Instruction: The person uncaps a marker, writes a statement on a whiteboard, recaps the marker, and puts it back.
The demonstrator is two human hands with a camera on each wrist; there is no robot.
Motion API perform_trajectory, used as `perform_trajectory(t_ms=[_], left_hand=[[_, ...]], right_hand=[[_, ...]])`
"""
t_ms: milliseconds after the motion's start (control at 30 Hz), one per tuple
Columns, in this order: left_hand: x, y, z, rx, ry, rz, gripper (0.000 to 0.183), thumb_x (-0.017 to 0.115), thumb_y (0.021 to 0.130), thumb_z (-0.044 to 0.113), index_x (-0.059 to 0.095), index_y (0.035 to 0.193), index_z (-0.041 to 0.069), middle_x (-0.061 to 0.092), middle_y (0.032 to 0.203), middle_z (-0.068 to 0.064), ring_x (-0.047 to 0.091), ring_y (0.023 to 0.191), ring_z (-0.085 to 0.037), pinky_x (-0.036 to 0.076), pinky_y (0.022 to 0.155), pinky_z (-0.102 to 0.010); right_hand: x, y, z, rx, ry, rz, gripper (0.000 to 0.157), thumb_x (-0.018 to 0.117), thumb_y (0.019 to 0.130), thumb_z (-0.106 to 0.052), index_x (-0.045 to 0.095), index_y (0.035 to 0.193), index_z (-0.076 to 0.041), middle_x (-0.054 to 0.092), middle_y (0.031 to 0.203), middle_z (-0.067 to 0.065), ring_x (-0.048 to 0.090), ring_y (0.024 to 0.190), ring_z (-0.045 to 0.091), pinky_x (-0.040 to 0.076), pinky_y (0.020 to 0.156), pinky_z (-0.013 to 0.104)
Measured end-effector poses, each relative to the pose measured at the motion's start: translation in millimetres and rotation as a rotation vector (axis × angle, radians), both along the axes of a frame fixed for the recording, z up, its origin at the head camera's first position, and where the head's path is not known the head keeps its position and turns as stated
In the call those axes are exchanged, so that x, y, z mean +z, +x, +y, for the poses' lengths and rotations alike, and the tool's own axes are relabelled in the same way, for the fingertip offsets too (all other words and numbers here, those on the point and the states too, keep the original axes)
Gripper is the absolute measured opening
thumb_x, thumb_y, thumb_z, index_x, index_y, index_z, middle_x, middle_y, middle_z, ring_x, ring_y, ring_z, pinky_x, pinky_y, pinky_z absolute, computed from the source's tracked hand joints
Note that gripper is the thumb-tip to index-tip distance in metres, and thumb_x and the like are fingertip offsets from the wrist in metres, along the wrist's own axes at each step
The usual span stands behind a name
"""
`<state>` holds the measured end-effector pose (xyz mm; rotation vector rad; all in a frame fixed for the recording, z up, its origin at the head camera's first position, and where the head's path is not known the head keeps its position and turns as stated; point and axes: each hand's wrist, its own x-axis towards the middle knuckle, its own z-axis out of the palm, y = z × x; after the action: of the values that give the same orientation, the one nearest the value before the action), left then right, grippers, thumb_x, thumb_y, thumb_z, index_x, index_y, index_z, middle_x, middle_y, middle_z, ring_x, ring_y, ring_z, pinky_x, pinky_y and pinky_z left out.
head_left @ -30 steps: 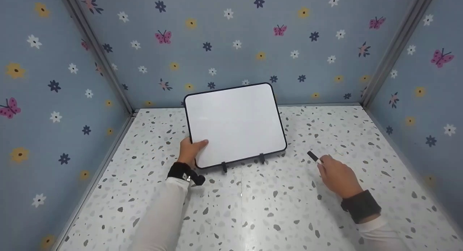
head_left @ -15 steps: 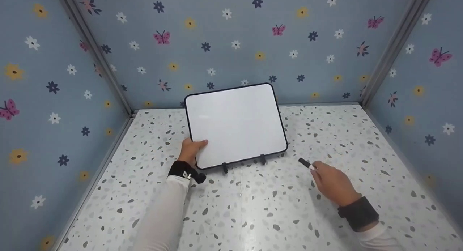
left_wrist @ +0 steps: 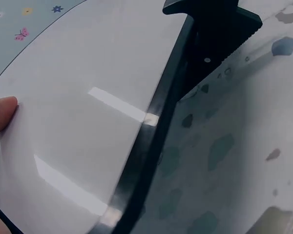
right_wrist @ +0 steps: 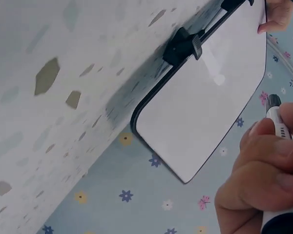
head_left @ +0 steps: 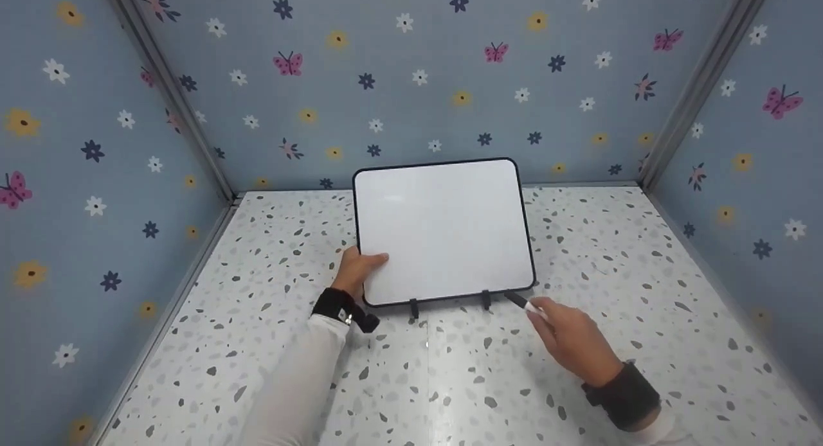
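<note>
A white dry-erase board (head_left: 443, 231) with a thin black rim leans back on two dark stand feet, one of them a foot (head_left: 414, 308) near its lower left. My left hand (head_left: 355, 270) grips the board's lower left edge, thumb on the white face and fingers hidden behind. In the left wrist view the thumb (left_wrist: 2, 114) lies on the whiteboard (left_wrist: 83, 87). My right hand (head_left: 572, 337) holds a marker (head_left: 524, 303), its dark end pointing at the board's lower right rim. In the right wrist view curled fingers (right_wrist: 263, 170) surround the white-bodied marker (right_wrist: 274, 114).
A speckled white tabletop (head_left: 450, 382) lies under both hands. Blue panels with flowers and butterflies, such as the back wall (head_left: 411, 60), enclose three sides, with grey metal posts (head_left: 170, 86) at the corners. Both wrists wear black straps.
The whiteboard, with my left hand on it, has shifted right and turned more level. My right hand has brought the marker left and down, close to the board's lower right.
</note>
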<state>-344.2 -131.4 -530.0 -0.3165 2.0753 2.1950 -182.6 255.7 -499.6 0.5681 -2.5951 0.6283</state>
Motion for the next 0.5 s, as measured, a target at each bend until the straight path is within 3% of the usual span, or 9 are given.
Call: perform_trajectory(t_ms=[100, 200, 333, 500], left_hand=[[-0.3, 6.1, 7.4, -0.023, -0.015, 0.005, 0.052, 0.074, 0.094, 0.003, 0.056, 0.142, -0.007, 0.065, 0.143, -0.028, 0.064, 0.134, -0.040, 0.049, 0.121, -0.052], [-1.1, 12.9, 14.4, -0.042, -0.004, 0.014, 0.051, 0.074, 0.094, 0.002, 0.058, 0.141, -0.007, 0.066, 0.141, -0.028, 0.065, 0.133, -0.042, 0.050, 0.120, -0.053], [-1.6, 21.5, 21.0, -0.053, -0.010, 0.032, 0.048, 0.075, 0.093, 0.002, 0.059, 0.137, -0.009, 0.067, 0.138, -0.029, 0.067, 0.130, -0.042, 0.051, 0.119, -0.053], [-2.8, 30.7, 22.9, -0.081, -0.019, 0.040, 0.050, 0.076, 0.092, 0.003, 0.061, 0.138, -0.008, 0.068, 0.138, -0.027, 0.066, 0.130, -0.040, 0.049, 0.121, -0.053]], right_hand=[[1.4, 4.1, -8.5, 0.003, -0.073, -0.052, 0.014, 0.074, 0.101, -0.007, 0.073, 0.116, -0.004, 0.062, 0.069, -0.006, 0.045, 0.059, 0.002, 0.043, 0.053, 0.025], [2.8, 8.0, -16.6, 0.018, -0.130, -0.080, 0.012, 0.072, 0.102, -0.005, 0.074, 0.113, -0.002, 0.063, 0.073, -0.008, 0.047, 0.060, -0.001, 0.046, 0.055, 0.024], [2.8, 13.3, -27.2, 0.058, -0.150, -0.049, 0.010, 0.073, 0.099, 0.001, 0.075, 0.108, 0.000, 0.071, 0.083, -0.003, 0.057, 0.067, 0.000, 0.055, 0.060, 0.026], [0.5, 17.2, -39.6, 0.120, -0.141, 0.012, 0.015, 0.074, 0.095, 0.005, 0.075, 0.110, 0.002, 0.072, 0.087, 0.001, 0.059, 0.072, 0.001, 0.058, 0.063, 0.027]])
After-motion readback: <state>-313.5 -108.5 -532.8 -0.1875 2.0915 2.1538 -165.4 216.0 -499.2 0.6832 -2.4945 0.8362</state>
